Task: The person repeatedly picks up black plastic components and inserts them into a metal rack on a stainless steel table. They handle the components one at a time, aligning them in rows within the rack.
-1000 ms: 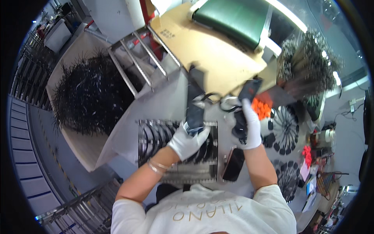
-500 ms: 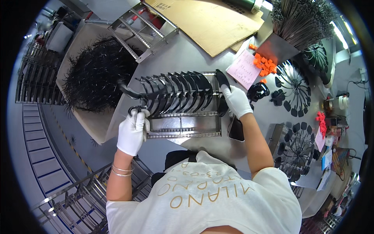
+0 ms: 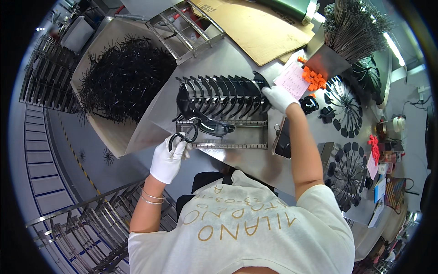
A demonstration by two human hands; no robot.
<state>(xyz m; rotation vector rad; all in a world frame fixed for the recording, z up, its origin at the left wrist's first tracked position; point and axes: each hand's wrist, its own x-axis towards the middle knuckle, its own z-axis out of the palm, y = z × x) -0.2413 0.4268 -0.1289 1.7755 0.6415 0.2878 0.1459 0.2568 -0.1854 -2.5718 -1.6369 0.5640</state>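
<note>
L hand point(image 3: 167, 159) is gripping 1 looped pc point(image 3: 213, 128), part-hiding 1 rack point(image 3: 248, 136); R hand point(image 3: 280, 98), nr 1 phone point(image 3: 284, 137), is prob. pinching 1 strip point(image 3: 259, 78).

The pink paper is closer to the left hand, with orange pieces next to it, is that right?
Not quite: the head view shows the pink paper closer to the right hand, not the left hand, with orange pieces next to it.

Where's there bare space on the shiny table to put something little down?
The metal table is bare between the rack and the cardboard, and along the near edge, by the rack and phone. Crowded on the right: orange pieces, pink paper, black radiating pieces.
</note>
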